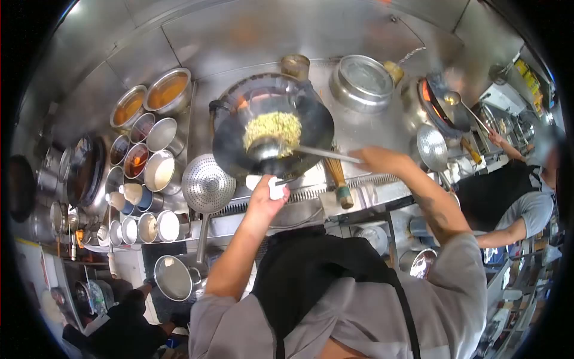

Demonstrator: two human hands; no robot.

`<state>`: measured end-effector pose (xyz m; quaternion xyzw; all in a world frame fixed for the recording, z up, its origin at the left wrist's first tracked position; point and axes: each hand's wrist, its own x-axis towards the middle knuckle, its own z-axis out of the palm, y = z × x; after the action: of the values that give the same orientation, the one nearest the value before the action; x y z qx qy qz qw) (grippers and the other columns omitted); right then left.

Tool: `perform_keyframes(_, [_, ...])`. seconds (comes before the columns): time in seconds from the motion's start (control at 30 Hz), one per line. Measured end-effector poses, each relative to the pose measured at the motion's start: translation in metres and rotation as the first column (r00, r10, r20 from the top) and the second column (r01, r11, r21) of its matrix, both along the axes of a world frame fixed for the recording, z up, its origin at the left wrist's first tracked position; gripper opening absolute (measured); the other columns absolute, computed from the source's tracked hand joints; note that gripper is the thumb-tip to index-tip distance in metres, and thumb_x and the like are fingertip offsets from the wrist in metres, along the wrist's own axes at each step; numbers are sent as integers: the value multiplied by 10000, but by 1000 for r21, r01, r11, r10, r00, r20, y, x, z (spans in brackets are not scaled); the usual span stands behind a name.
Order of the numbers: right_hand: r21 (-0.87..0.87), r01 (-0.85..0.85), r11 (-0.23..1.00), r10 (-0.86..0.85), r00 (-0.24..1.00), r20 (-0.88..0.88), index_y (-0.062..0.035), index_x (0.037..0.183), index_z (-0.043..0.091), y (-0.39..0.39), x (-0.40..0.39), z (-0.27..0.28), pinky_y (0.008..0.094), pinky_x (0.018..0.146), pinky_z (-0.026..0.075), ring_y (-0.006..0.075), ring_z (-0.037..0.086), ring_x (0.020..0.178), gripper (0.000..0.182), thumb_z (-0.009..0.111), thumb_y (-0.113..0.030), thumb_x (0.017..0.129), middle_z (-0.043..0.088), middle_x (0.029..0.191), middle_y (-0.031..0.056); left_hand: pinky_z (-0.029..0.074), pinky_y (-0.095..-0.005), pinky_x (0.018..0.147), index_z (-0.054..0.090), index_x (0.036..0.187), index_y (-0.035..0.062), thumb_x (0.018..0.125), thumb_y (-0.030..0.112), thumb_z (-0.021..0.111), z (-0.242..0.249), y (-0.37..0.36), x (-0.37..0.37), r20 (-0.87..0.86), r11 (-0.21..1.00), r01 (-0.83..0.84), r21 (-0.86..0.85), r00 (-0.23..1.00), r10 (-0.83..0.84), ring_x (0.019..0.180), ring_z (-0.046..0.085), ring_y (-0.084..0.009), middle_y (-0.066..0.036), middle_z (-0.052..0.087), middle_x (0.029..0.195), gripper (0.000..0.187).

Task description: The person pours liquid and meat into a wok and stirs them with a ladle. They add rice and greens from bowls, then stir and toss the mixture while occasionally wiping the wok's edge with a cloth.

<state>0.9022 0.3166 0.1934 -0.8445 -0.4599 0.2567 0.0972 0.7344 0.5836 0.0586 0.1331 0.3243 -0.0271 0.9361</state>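
A dark wok (233,140) sits over the burner, with chopped yellow-green food (276,127) in its middle. My left hand (267,197) grips the wok's near handle through a folded white cloth (276,189). In my right hand (381,161) is the long handle of a metal ladle (266,148), whose bowl rests against the near side of the food. A bamboo wok brush (338,182) lies just right of the wok, close to my right forearm. To the left of my left hand lies a perforated strainer (208,183), its handle toward me.
Metal pots and seasoning bowls (160,170) crowd the left counter, with two pans of orange liquid (167,91) behind. A large lidded pot (361,82) stands back right. At far right a co-worker (502,197) holds a ladle over another wok (445,107). Another person (113,326) is at lower left.
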Motion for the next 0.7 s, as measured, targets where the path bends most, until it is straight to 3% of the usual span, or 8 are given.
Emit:
perform_keyframes(0.1, [47, 129, 990, -137, 894, 427, -9, 1145, 540, 19, -6, -33, 458, 734, 491, 392, 628, 807, 295, 518, -149, 886, 644, 856, 207, 479, -328, 522, 538, 904, 111, 869, 204, 560, -87, -15, -26, -43, 992, -30, 123, 998, 36, 626, 551, -179, -40, 562, 720, 102])
perform_keyframes(0.17, [161, 136, 977, -193, 889, 416, -38, 1143, 535, 17, -17, -1, 474, 731, 491, 404, 625, 826, 284, 514, -139, 879, 641, 835, 206, 460, -325, 455, 524, 877, 135, 909, 201, 482, -55, -39, -66, -111, 987, 84, 136, 991, -69, 600, 558, -177, -39, 547, 697, 85])
perform_keyframes(0.23, [224, 125, 967, -200, 914, 354, -36, 1127, 538, 8, -26, 18, 475, 736, 487, 401, 620, 828, 274, 522, -140, 874, 638, 825, 203, 497, -316, 538, 537, 846, 114, 883, 172, 520, -32, -41, -66, -73, 967, 63, 249, 996, -46, 618, 552, -191, -56, 557, 702, 72])
perform_keyframes(0.3, [111, 59, 992, -91, 947, 309, -30, 1122, 541, 7, -34, 40, 471, 748, 479, 395, 614, 824, 271, 528, -142, 875, 632, 818, 206, 506, -314, 554, 532, 846, 106, 886, 181, 520, -26, -6, -25, 68, 996, -68, -56, 995, 72, 616, 549, -200, -64, 556, 703, 86])
perform_keyframes(0.43, [-24, -26, 999, 29, 987, 158, -37, 1089, 563, -9, -53, 80, 465, 759, 466, 386, 599, 808, 251, 553, -152, 866, 627, 820, 205, 479, -326, 485, 544, 853, 122, 885, 205, 511, -2, 2, 3, -170, 999, -3, -32, 985, -3, 596, 536, -209, -60, 571, 724, 95])
perform_keyframes(0.53, [24, -89, 996, 88, 995, 37, -66, 1065, 590, -17, -12, 32, 461, 744, 472, 370, 612, 812, 236, 570, -168, 853, 639, 833, 191, 471, -349, 532, 525, 857, 123, 856, 162, 548, 36, -9, -15, -115, 998, 55, 20, 992, -52, 668, 550, -200, -49, 559, 741, 45])
perform_keyframes(0.6, [-31, 36, 999, -34, 998, 61, -21, 1031, 585, 5, -19, 27, 459, 741, 475, 367, 620, 831, 225, 564, -153, 849, 640, 815, 194, 474, -327, 540, 519, 892, 104, 852, 161, 560, 11, 9, 4, -62, 1000, 1, -14, 998, -1, 669, 548, -190, -51, 557, 742, 81])
perform_keyframes(0.7, [77, 161, 984, -178, 891, 418, 21, 1071, 575, 24, -21, -36, 471, 742, 475, 382, 619, 844, 275, 559, -140, 848, 632, 840, 225, 483, -320, 524, 525, 940, 94, 864, 176, 548, -78, 5, -13, 37, 997, -1, 75, 999, -2, 632, 550, -172, -45, 559, 730, 115])
